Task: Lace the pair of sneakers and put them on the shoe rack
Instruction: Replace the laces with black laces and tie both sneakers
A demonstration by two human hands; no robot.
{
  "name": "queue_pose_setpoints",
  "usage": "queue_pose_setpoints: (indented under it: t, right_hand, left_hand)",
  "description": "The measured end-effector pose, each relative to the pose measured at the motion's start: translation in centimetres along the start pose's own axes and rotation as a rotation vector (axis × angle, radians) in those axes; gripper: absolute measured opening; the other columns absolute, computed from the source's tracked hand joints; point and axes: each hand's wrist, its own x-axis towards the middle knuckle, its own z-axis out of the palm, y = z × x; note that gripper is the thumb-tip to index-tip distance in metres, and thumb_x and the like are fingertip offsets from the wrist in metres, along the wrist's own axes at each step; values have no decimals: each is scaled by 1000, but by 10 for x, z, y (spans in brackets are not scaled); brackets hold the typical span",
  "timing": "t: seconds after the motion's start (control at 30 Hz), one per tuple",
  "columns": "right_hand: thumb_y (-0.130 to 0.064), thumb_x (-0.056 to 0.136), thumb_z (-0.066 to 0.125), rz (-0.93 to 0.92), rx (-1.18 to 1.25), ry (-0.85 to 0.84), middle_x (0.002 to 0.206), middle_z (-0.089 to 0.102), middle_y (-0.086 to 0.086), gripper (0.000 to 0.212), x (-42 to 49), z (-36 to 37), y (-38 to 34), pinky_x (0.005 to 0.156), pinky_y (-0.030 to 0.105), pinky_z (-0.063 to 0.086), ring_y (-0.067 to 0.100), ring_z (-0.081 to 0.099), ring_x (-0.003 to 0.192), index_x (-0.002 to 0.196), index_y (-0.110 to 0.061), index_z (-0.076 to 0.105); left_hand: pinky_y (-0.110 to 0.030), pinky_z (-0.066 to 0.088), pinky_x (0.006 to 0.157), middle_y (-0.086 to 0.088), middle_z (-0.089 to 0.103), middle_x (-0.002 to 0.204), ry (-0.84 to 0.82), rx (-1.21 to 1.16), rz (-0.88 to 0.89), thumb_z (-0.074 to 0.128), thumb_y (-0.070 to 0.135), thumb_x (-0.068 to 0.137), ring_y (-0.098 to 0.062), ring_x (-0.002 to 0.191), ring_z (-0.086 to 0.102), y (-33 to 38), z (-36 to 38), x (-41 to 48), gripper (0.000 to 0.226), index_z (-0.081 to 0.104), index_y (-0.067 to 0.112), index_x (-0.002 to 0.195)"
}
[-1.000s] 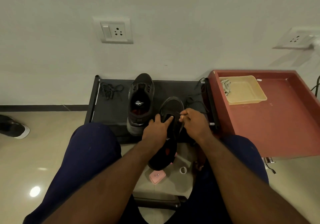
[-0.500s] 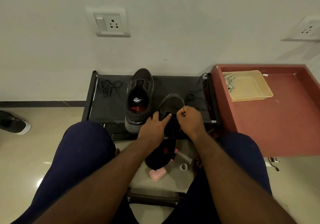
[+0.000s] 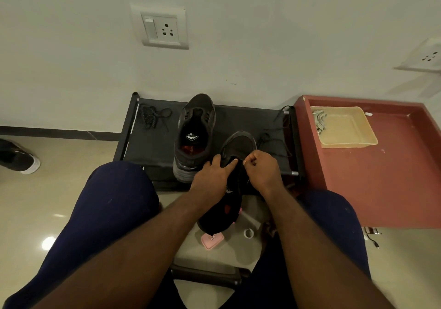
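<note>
**Threading lace into held sneaker, toe-end eyelets**

L hand [image 3: 212, 177] steadies the held sneaker [image 3: 238, 144]. Thumb + index lie straight on the upper and press it; other fingers are hidden. R hand [image 3: 261, 170] has its fingers curled, pinching the end of the lace [image 3: 272, 139] at the eyelet row, next to the L index tip. Rest of the lace trails off right over the shoe rack [image 3: 152, 146].

Held sneaker sits btw the knees, toe over the rack's near edge, heel down toward the floor. Can't tell if the toe touches the rack.

Other sneaker [image 3: 194, 136] stands on the rack, toe to the wall, no lace seen in it. Spare lace [image 3: 152, 117] is bundled at the rack's far-left.

Judgement: early in the task, neither shoe laced afaict. Next: feed tip thru the eyelet, pull slack, cross over. Needs fine tip aim w/ L hand holding the flap still. Dark lace on dark shoe means poor contrast, so an eyelet is easy to miss.
</note>
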Motion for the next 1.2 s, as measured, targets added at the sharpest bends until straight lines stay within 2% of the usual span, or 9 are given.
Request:
queue_pose_setpoints:
  t: [0.1,0.27,0.43,0.63,0.87,1.07,1.13,1.2]
  right_hand:
    - [-16,93,63,-17,-6,-1,78,64,-3,17,2,1,1,71,33,51,16,62,79,76,-19,62]
    - [-11,94,62,-8,41,-18,72,60,-6,26,3,3,3,57,24,39,11,57,68,72,-24,58]
    - [-8,93,60,17,89,-22,71,62,-2,27,5,4,4,56,25,40,15,59,67,71,-24,57]
    - [-7,92,59,51,147,-25,72,66,3,25,6,6,5,65,42,57,23,65,69,72,-23,60]
    - [-8,91,62,123,275,-46,73,66,3,24,8,10,8,72,52,59,31,67,78,72,-23,62]
    - [-9,90,66,119,309,-20,74,67,2,22,8,17,8,71,43,56,21,64,73,73,-24,64]
    - [-9,90,66,73,224,-4,82,67,1,23,9,18,6,72,36,54,16,63,77,73,-25,63]
    - [-13,89,68,23,89,29,93,63,0,25,9,20,5,78,36,54,15,61,85,71,-28,60]
  left_hand:
    - [-45,47,101,-16,16,157,2,0,-1,52,15,97,-37,130,39,0,0,0,76,10,36,157]
    - [-44,48,99,-16,17,156,5,5,-2,54,15,96,-36,129,40,0,1,1,78,10,36,157]
    - [-44,47,100,-16,16,157,7,-4,-6,54,14,95,-36,130,39,-1,3,1,78,11,36,157]
    - [-44,47,101,-16,16,157,3,-26,-13,54,12,95,-36,130,39,-1,2,1,78,12,35,157]
    - [-44,47,101,-16,15,157,-1,-42,-14,55,13,95,-37,130,38,-1,1,0,78,13,37,156]
    - [-44,45,102,-14,15,159,12,-54,-24,53,12,95,-36,131,38,-1,2,1,76,14,36,156]
    - [-43,45,102,-13,15,159,19,-57,-25,53,13,95,-35,131,38,0,2,1,75,15,34,157]
    - [-43,44,102,-12,14,159,12,-50,-24,55,16,95,-35,131,38,0,2,0,75,15,34,157]
